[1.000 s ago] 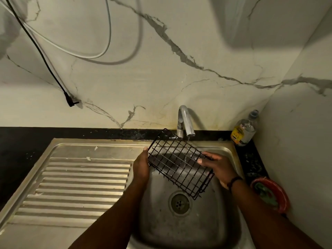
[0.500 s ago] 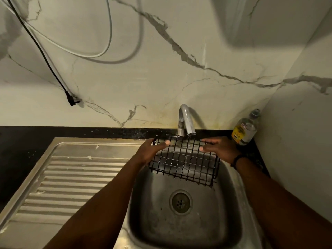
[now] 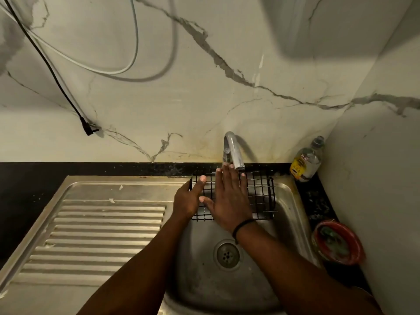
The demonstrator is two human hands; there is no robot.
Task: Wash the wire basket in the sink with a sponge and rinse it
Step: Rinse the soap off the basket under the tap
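Note:
A black wire basket lies roughly level over the back of the steel sink, right under the tap. My left hand grips its left edge, thumb on top of the wires. My right hand lies flat and open across the basket's middle, fingertips up by the tap's spout. No sponge is in my hands. I cannot tell whether water is running.
The ribbed steel draining board stretches to the left. A clear bottle with a yellow label stands in the back right corner. A red bowl with something green sits on the dark counter at right. The drain lies in the basin. A black plug hangs on the wall.
The basket went from tilted to level under the tap. My right hand left the basket's right edge and now lies flat across its middle; my left hand stays on the left edge.

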